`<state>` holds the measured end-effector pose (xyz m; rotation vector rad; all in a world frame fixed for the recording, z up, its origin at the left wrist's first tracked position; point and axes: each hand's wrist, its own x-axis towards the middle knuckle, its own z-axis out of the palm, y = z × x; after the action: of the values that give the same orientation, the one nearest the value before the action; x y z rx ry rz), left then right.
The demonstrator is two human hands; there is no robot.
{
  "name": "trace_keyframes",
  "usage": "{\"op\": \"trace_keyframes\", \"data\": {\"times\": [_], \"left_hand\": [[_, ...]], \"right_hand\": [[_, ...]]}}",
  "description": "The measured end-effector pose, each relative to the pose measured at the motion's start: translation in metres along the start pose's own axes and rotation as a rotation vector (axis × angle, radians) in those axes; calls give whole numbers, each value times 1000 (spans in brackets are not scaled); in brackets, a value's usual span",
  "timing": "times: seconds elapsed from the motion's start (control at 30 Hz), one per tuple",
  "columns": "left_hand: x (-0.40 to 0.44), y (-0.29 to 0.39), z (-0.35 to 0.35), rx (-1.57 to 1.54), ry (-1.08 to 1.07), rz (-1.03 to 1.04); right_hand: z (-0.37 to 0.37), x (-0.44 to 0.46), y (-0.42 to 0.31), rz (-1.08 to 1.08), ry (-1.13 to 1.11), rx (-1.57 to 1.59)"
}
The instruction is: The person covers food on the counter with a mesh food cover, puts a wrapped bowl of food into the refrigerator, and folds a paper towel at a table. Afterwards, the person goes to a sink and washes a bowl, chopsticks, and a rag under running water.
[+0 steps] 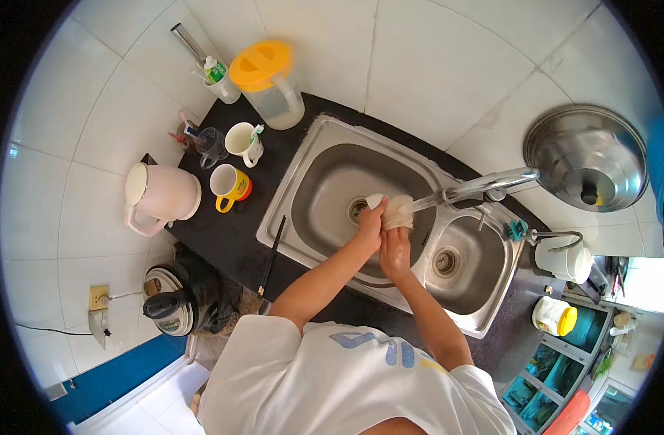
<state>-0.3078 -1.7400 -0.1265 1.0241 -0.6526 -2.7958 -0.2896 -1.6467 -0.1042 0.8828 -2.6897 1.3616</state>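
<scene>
Over the large basin of a steel double sink (325, 188), my left hand (371, 222) is closed round a small white object (375, 200), possibly a cup or bowl. Right beside it, my right hand (396, 250) grips a beige, wet-looking cloth (398, 212). The two hands touch or nearly touch. The faucet (484, 187) reaches in from the right, its mouth at the cloth, and water seems to run there. My fingertips are partly hidden by the cloth and the white object.
Mugs (230, 183), a yellow-lidded pitcher (268, 80) and a pink kettle (165, 194) stand on the left counter. Dark chopsticks (272, 255) lie at the sink's left edge. A steel lid (587, 156) leans at the right wall. A yellow-lidded jar (554, 316) is at right.
</scene>
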Motion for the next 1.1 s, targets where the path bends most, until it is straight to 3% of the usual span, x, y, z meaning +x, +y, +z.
{"op": "trace_keyframes", "data": {"times": [0.13,0.23,0.3,0.37,0.43,0.53,0.63,0.73,0.83,0.87,0.97,1.07,1.1], "left_hand": [[-7,8,7,153,66,3],[-3,5,-11,263,-70,2],[-10,8,-11,248,-88,-42],[-15,11,-10,237,-119,-71],[-18,15,-11,236,-162,-81],[-13,25,-15,319,-243,-117],[0,24,-21,1238,-240,120],[-21,13,-13,1857,-415,786],[-33,9,-9,2104,-523,836],[-41,15,-4,2175,-510,730],[-47,18,-24,2133,-522,880],[-57,31,-25,1733,-433,1151],[-61,35,-22,1636,-266,1124]], "right_hand": [[3,9,29,33,-6,111],[-2,19,64,498,-215,553],[-2,19,68,315,-157,489],[4,17,81,350,-112,548],[23,15,108,599,-78,738],[16,8,118,734,45,622],[-4,2,103,884,41,903],[-21,13,62,983,-1,1184],[-26,17,47,921,-25,1041],[-22,17,53,913,-15,1019],[-11,8,70,903,0,951],[-9,4,64,871,8,927],[-8,3,59,842,40,952]]}}
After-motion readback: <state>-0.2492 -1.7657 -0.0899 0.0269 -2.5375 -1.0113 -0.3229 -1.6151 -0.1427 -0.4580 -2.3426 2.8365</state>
